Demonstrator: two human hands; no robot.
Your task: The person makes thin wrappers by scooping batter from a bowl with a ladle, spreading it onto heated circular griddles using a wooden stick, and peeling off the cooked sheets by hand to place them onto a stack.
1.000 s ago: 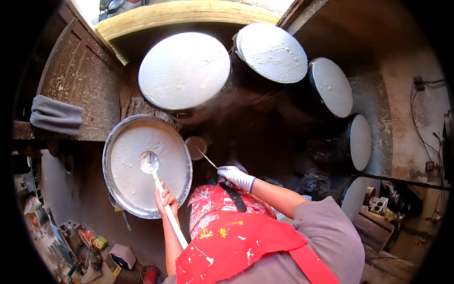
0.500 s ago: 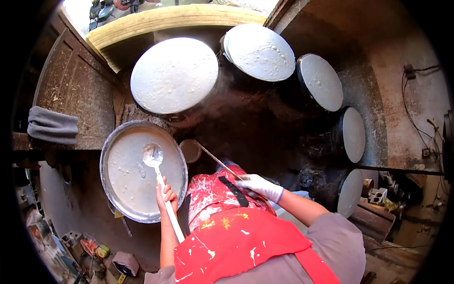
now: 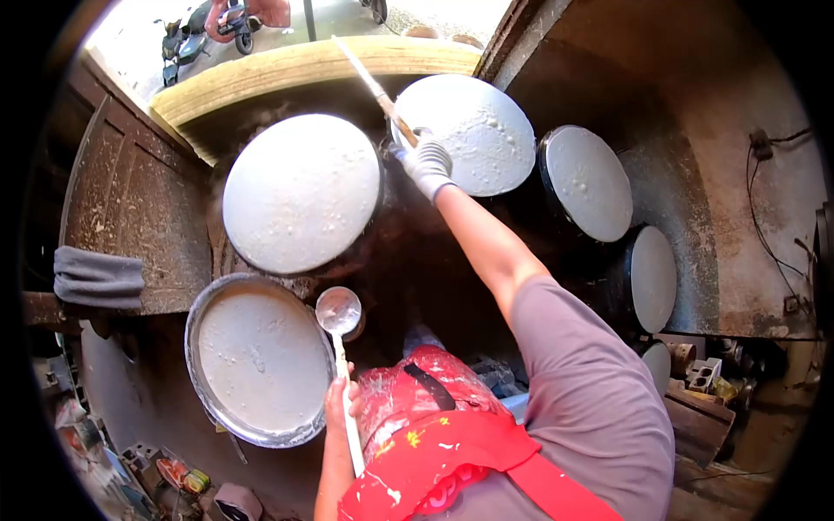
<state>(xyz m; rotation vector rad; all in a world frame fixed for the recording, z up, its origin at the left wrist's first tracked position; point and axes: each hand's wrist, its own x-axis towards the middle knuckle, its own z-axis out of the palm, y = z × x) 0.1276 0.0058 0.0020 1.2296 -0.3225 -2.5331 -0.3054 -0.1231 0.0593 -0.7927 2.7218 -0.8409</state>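
Observation:
My bare left hand (image 3: 343, 404) is wrapped round the white handle of a ladle (image 3: 339, 311), whose round bowl is just right of the metal basin (image 3: 195, 347) of pale batter. A small round container is partly hidden behind the ladle bowl. Gloved and stretched forward, my right hand (image 3: 424, 161) grips a thin wooden stick (image 3: 369, 82) that points up and left. That hand is over the left edge of one round griddle covered in white (image 3: 473, 139). Left of it lies another white-covered griddle (image 3: 302, 193).
More white-covered round griddles (image 3: 588, 182) curve down the right side. A pale wooden beam (image 3: 287, 68) runs along the opening at the top, with scooters (image 3: 234, 22) outside. A grey cloth (image 3: 100, 278) hangs at left. Wires run down the right wall.
My right hand has swung forward and up with the stick, from near my lap to the griddles. My left hand has moved the ladle out of the basin to the right.

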